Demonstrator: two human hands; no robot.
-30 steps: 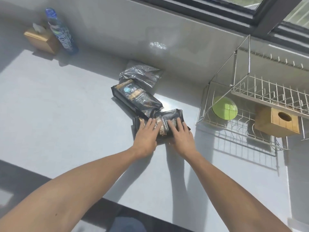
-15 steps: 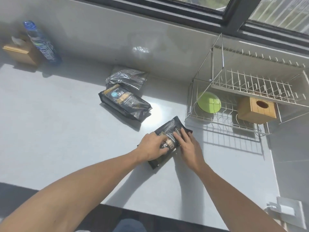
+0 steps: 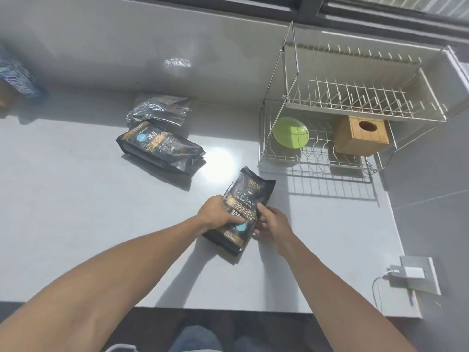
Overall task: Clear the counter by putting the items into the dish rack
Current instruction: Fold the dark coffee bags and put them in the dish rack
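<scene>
A black coffee bag (image 3: 245, 199) with gold lettering is lifted off the grey counter (image 3: 76, 212), held from both sides. My left hand (image 3: 218, 212) grips its left edge and my right hand (image 3: 272, 222) grips its right edge. A second black coffee bag (image 3: 162, 148) lies flat on the counter further back on the left, with a silver foil bag (image 3: 161, 110) behind it by the wall. The wire dish rack (image 3: 322, 161) stands at the back right, holding a green bowl (image 3: 290, 132) and a wooden box (image 3: 360, 134) on its lower tier.
A blue patterned bottle (image 3: 17, 77) stands at the far left by the wall. A wall socket with a white charger (image 3: 413, 274) sits at the right, near the counter's front corner. The rack's upper tier (image 3: 355, 100) holds nothing.
Both hands have picked the coffee bag up from beside the other bags and drawn it nearer and to the right, turning it upright. The camera has swung right toward the rack.
</scene>
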